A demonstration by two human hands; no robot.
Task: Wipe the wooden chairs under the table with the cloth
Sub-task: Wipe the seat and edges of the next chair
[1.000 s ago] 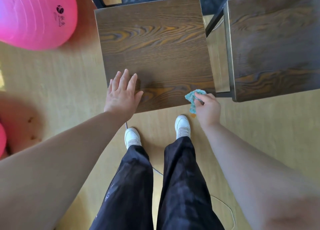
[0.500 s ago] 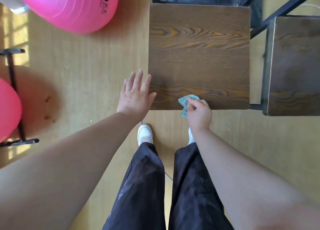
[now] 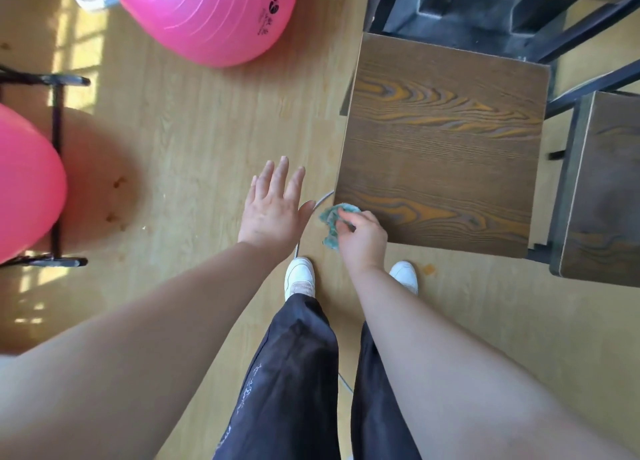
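Pale wood floor (image 3: 180,154), sunlit at left; two pink exercise balls (image 3: 207,12) near a black stand (image 3: 57,140). Head view: right hand (image 3: 362,239) pinches a crumpled teal cloth (image 3: 332,222) at the near-left corner of a dark wooden chair (image 3: 443,147). Left hand (image 3: 273,208) hovers flat, fingers spread, beside that corner, holding nothing. Second chair (image 3: 602,189) at right.

Bright daylight, window patches on floor (image 3: 79,40) at left, soft blur, wide-angle edge distortion

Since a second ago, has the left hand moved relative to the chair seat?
Yes. The left hand slid left, off the chair seat's near-left corner; it is now over the floor beside it.
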